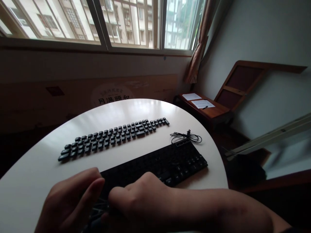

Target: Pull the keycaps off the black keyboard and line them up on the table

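A black keyboard (pixel 170 161) lies on the round white table (pixel 36 174), most of its keycaps off, a few still on at its right end. Several loose black keycaps (pixel 114 134) are laid out in rows behind it. My left hand (pixel 70 200) and my right hand (pixel 143 200) meet over the keyboard's near left end, fingers curled together around something dark that I cannot make out. The keyboard's coiled black cable (pixel 187 137) lies at its far right corner.
A window (pixel 104 22) runs along the far wall, with a curtain (pixel 199 42) at its right. A low wooden table with papers (pixel 201 103) stands at the right, a wooden frame (pixel 243 81) leaning on the wall behind it.
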`<state>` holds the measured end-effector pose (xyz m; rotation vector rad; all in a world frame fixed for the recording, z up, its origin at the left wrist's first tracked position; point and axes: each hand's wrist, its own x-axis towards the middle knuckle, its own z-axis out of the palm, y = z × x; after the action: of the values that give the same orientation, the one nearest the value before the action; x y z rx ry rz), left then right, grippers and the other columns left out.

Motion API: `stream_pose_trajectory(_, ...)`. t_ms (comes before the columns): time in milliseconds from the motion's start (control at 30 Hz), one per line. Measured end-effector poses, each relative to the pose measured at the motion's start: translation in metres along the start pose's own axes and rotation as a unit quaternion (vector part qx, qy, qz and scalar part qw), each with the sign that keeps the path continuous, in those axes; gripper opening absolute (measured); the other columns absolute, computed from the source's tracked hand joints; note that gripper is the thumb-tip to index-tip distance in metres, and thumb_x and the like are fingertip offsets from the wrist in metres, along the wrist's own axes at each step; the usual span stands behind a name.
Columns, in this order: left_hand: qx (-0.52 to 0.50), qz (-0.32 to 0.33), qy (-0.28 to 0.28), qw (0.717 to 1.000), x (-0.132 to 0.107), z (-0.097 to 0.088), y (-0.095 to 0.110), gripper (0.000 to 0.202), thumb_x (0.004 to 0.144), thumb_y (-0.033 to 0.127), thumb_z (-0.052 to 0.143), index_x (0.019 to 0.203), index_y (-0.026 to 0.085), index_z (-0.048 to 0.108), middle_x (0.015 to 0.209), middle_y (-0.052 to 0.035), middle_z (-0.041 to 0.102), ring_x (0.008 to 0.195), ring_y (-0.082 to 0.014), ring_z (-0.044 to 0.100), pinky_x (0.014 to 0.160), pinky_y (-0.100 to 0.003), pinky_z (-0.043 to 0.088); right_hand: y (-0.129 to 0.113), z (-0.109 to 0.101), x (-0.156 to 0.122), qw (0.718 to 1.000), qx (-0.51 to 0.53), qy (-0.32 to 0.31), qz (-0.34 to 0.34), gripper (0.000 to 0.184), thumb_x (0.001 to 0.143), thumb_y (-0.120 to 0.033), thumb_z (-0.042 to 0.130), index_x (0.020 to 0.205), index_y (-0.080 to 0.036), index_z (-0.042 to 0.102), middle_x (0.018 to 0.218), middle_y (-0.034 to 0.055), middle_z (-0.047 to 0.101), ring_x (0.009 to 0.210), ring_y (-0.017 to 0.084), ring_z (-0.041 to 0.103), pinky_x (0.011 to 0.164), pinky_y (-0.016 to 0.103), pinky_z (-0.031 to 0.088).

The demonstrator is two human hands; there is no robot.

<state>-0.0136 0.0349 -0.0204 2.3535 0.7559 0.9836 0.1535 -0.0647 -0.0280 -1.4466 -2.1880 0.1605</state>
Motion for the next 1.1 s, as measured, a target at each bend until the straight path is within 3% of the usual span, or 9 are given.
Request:
stream_pose_trajectory(133, -0.024, 0.041, -0.037, 0.998, 0.009, 0.003, 0.007, 0.045, 0.097, 0.038, 0.042, 0.055, 0.020, 0.038, 0.048, 0.0042, 0.035, 0.038, -0.0102, 0.038, 0.037, -0.022, 0.032, 0.002, -0.005, -0.002, 0.999, 0.035, 0.001, 0.011, 0.025, 0.093, -0.045, 0.051, 0.085, -0.021, 0.050, 0.063, -0.0033, 0.067, 0.052, 0.016, 0.066, 0.044, 0.022, 0.024)
stream_pose_trajectory(367, -0.076, 0.035, -0.060, 0.995, 0.007, 0.006, 0.006, 0.053, 0.099, 0.044, 0.039, 0.053, 0.019, 0.036, 0.049, 0.0033, 0.035, 0.041, -0.0101, 0.037, 0.041, -0.023, 0.030, 0.001, -0.003, -0.004, 0.998, 0.050, 0.008, 0.025, 0.027, 0.092, -0.048, 0.054, 0.091, -0.021, 0.057, 0.063, -0.0014, 0.068, 0.054, 0.017, 0.066, 0.047, 0.023, 0.029)
stream_pose_trajectory(533, -0.112, -0.049, -0.046, 0.991, 0.005, 0.000, -0.002, 0.054, 0.096, 0.051, 0.045, 0.054, 0.018, 0.044, 0.050, 0.0020, 0.040, 0.044, -0.0115, 0.039, 0.042, -0.024, 0.032, 0.005, -0.008, -0.002, 0.995, 0.085, 0.032, 0.036, 0.029, 0.089, -0.050, 0.060, 0.092, -0.022, 0.063, 0.064, -0.0014, 0.066, 0.057, 0.015, 0.064, 0.052, 0.021, 0.034)
stream_pose_trajectory(667, -0.174, -0.127, 0.032, 0.976, 0.008, -0.001, -0.011, 0.055, 0.092, 0.058, 0.051, 0.053, 0.019, 0.045, 0.050, 0.0016, 0.042, 0.046, -0.0122, 0.039, 0.044, -0.025, 0.034, 0.014, -0.012, 0.001, 0.981, 0.170, 0.052, 0.083, 0.023, 0.089, -0.042, 0.064, 0.091, -0.019, 0.068, 0.061, -0.0028, 0.061, 0.052, 0.010, 0.055, 0.052, 0.019, 0.035)
stream_pose_trajectory(767, -0.217, -0.158, 0.083, 0.960, 0.012, -0.001, -0.017, 0.054, 0.090, 0.057, 0.054, 0.053, 0.019, 0.043, 0.048, 0.0025, 0.041, 0.045, -0.0117, 0.039, 0.045, -0.024, 0.035, 0.023, -0.011, 0.005, 0.950, 0.285, 0.071, 0.106, 0.019, 0.090, -0.033, 0.063, 0.086, -0.016, 0.068, 0.068, -0.0006, 0.063, 0.060, 0.011, 0.056, 0.058, 0.021, 0.041)
stream_pose_trajectory(967, -0.244, -0.201, 0.124, 0.941, 0.016, 0.002, -0.016, 0.054, 0.089, 0.058, 0.056, 0.054, 0.021, 0.040, 0.046, 0.0050, 0.036, 0.040, -0.0095, 0.037, 0.041, -0.022, 0.034, 0.032, -0.007, 0.010, 0.818, 0.549, 0.060, 0.159, 0.026, 0.088, -0.036, 0.065, 0.101, -0.013, 0.068, 0.068, 0.0002, 0.064, 0.053, 0.010, 0.058, 0.044, 0.017, 0.041)
stream_pose_trajectory(1100, -0.209, -0.201, 0.111, 0.951, 0.014, 0.004, -0.018, 0.054, 0.089, 0.059, 0.053, 0.054, 0.021, 0.039, 0.046, 0.0048, 0.036, 0.040, -0.0096, 0.037, 0.040, -0.023, 0.034, 0.034, -0.006, 0.010, 0.798, 0.571, 0.101, 0.162, 0.033, 0.087, -0.038, 0.068, 0.109, -0.014, 0.069, 0.082, 0.0058, 0.071, 0.066, 0.014, 0.068, 0.041, 0.015, 0.043)
